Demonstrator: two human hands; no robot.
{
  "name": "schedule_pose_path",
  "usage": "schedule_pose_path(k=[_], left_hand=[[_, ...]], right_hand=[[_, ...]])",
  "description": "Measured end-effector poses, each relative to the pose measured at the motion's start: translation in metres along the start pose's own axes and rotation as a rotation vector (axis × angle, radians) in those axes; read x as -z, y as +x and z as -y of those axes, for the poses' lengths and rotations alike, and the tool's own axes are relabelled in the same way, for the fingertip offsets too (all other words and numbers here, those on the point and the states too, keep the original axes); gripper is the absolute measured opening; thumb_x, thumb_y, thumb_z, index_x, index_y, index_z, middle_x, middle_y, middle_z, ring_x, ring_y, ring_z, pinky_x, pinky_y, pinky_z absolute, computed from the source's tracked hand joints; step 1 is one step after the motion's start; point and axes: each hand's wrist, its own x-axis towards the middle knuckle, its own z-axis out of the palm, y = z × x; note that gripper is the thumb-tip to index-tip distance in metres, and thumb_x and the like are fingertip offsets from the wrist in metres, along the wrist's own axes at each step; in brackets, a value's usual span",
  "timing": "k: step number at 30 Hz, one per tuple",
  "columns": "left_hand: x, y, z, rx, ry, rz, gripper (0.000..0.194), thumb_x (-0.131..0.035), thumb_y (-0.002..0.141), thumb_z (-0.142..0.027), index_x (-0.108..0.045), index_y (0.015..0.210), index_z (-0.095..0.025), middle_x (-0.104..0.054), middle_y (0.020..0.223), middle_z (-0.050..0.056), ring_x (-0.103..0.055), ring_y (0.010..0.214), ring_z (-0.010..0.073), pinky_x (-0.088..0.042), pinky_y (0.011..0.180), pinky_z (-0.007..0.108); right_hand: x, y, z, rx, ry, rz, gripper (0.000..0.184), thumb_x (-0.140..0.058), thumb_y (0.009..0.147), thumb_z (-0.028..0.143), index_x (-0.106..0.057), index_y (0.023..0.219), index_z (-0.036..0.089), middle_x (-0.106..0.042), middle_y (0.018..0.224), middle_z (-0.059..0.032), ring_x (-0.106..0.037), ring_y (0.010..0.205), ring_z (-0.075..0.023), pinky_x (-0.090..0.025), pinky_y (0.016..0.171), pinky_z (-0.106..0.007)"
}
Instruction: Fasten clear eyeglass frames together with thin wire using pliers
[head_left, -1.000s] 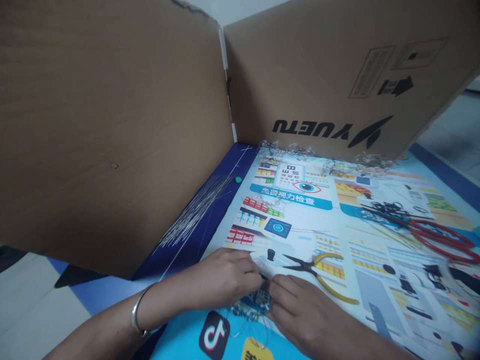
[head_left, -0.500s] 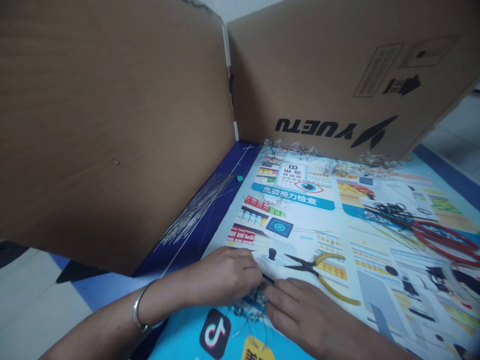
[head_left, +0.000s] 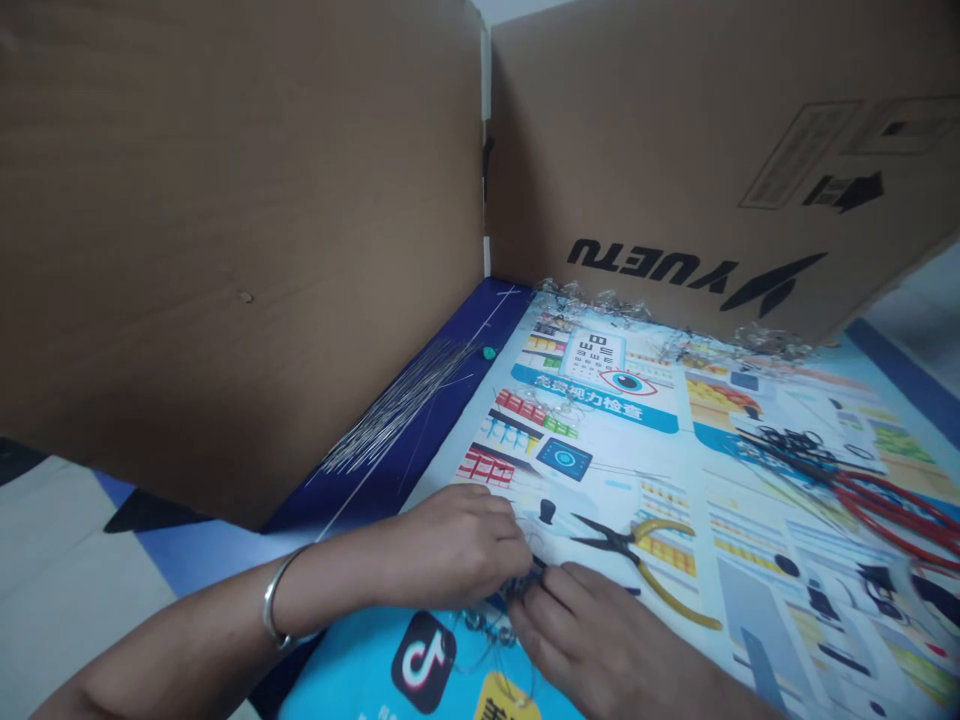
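My left hand (head_left: pixel 461 540), with a silver bangle (head_left: pixel 274 600) on its wrist, is closed in a pinch. Close beside it, my right hand (head_left: pixel 581 630) has its fingers curled inward and pressed together. Between and below the fingertips shows a wire piece with clear beads (head_left: pixel 489 630), its thin loose ends trailing over the printed sheet. Both hands grip this piece, though the fingers hide much of it. Just beyond my right hand lie pliers with yellow handles (head_left: pixel 671 590), their dark jaws apart.
Many thin straight wires (head_left: pixel 397 400) lie along the left cardboard panel (head_left: pixel 225 250). More clear beaded wire pieces (head_left: pixel 772 342) line the foot of the back cardboard panel (head_left: pixel 637 140). Red-handled scissors (head_left: pixel 892 505) and black loops (head_left: pixel 795 442) rest at the right. A small green lump (head_left: pixel 489 353) sits near the corner.
The view has turned slightly left. My right hand has shifted a little left, its fingertips now closer to my left hand. Both still grip the beaded wire piece.
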Motion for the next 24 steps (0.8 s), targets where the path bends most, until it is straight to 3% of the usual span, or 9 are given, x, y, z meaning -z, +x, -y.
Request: schedule_pose_path(k=[14, 24], left_hand=[[-0.0039, 0.0033, -0.0025, 0.012, 0.041, 0.015, 0.016, -0.05, 0.086, -0.015, -0.052, 0.07, -0.017, -0.06, 0.071, 0.0, -0.051, 0.066, 0.0147, -0.04, 0.057, 0.028], [-0.0014, 0.0048, -0.0041, 0.011, 0.043, 0.015, 0.013, -0.057, 0.083, -0.018, -0.052, 0.072, -0.017, -0.061, 0.073, 0.0, -0.052, 0.067, 0.0149, -0.04, 0.058, 0.03]], right_hand=[[-0.0024, -0.0025, 0.0002, 0.027, -0.036, -0.057, 0.031, -0.028, 0.094, 0.01, -0.058, 0.093, 0.014, -0.055, 0.071, -0.0026, -0.046, 0.069, -0.0163, -0.032, 0.066, -0.033], [-0.0016, -0.0029, -0.0003, 0.058, -0.047, -0.055, 0.031, -0.027, 0.093, 0.009, -0.058, 0.093, 0.014, -0.055, 0.07, -0.0029, -0.047, 0.066, -0.0161, -0.035, 0.063, -0.033]])
